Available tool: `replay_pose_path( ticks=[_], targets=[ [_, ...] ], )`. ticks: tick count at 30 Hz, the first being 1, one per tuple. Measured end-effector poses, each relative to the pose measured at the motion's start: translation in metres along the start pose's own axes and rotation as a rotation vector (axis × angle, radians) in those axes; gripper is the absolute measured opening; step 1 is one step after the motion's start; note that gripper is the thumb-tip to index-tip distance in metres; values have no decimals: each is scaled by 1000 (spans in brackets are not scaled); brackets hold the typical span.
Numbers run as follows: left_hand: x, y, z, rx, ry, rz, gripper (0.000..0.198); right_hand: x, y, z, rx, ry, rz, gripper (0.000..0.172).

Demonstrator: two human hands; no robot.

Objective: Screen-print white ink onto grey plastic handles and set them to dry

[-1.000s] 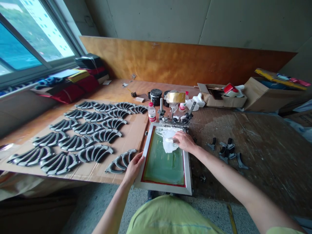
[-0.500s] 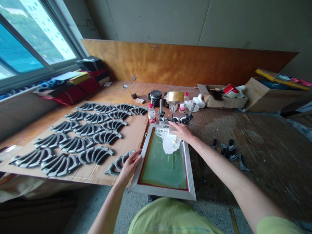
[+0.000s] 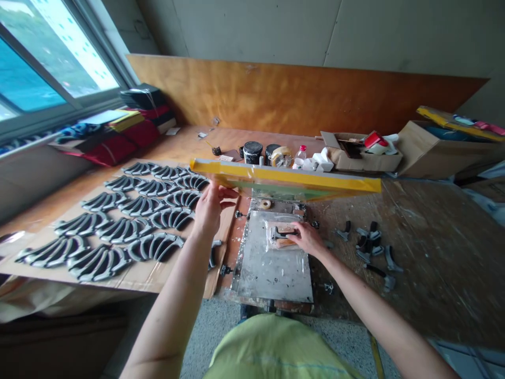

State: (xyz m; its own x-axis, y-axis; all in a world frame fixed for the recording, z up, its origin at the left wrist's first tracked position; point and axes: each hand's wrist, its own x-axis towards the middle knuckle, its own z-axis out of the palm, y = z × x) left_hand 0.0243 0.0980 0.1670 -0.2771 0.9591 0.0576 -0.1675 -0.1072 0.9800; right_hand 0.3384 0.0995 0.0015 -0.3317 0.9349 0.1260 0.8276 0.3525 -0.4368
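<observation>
My left hand grips the left part of the raised screen printing frame, which is seen nearly edge-on with yellow tape along its rim. Below it lies a grey metal base plate with a small block under clear film on it. My right hand pinches the right end of a curved grey and black handle piece at this block. A roll of tape rests near the plate's back edge.
Rows of curved grey pieces cover the cardboard on the left. Several loose pieces lie on the table at right. Black tubs, a bottle and cardboard boxes stand behind the frame.
The screen frame has swung up from flat, with my left hand lifting it, and the plate beneath now shows. My right hand has moved from the white ink area down to the handle piece.
</observation>
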Motion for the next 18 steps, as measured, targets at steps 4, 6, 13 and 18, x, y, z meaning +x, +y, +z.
replay_pose_path(
  ticks=[4, 6, 13, 18],
  targets=[
    [-38, -36, 2, 38, 37, -108, 60, -7, -24, 2, -87, -32, -64, 18],
    [-75, -67, 4, 121, -164, -410, 67, -15, -47, -5, -88, 13, -83, 10],
    [-155, -138, -16, -41, -21, -736, 55, -43, -95, 0, -13, -32, -578, 20],
    [-150, -156, -116, 154, 318, -633, 57, -38, 52, -35, -173, 91, 50, 44]
  ],
)
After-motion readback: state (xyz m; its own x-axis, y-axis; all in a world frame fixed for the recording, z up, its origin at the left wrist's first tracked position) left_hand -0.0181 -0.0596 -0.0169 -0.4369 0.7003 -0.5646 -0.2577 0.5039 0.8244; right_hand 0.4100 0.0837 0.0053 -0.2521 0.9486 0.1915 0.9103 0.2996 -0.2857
